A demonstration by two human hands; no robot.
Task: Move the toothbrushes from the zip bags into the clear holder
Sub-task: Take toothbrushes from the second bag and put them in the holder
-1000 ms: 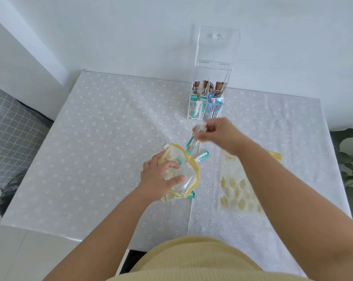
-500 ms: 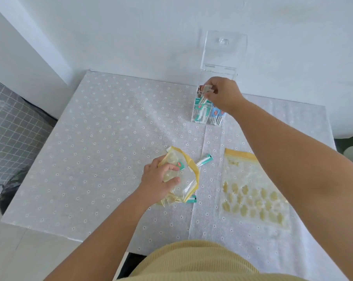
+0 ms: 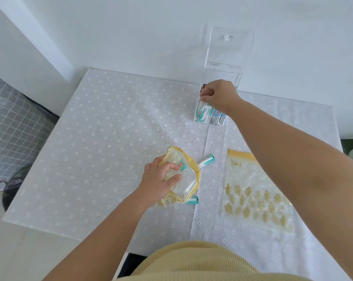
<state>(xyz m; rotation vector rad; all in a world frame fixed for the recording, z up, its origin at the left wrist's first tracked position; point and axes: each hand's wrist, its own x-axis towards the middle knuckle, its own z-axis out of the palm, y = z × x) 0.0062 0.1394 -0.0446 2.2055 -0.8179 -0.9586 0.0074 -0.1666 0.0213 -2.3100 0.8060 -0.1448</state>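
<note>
Toothbrushes split three ways: wrapped ones already upright in the clear holder (image 3: 217, 78) at far tabletop (image 3: 110, 118) edge, lid flipped up; one wrapped brush (image 3: 206, 161) lying loose just beside the bag mouth; another end (image 3: 192, 199) poking out under the bag's near corner, and at least one more visible inside the bag. Right hand (image 3: 219, 96) at holder opening, fingers curled, grip pinched on something small and pale at the holder's left compartment, likely a wrapped brush being dropped in; cannot tell for sure, fingers hide it. Left hand (image 3: 161, 179) grip closed around the crumpled yellow-zip bag (image 3: 187, 179), pinning it to tabletop. Second zip bag (image 3: 258, 191) flat to the right, looks emptied. Risks, judged: holder is tall, light and narrow, so a sideways push from the right hand could tip it or slam the lid. Left compartment looks crowded, so a brush could jam or sit proud. Loose brush near the bag could get swept off if the bag is dragged. Slippery wrappers may slide from a pinch.
</note>
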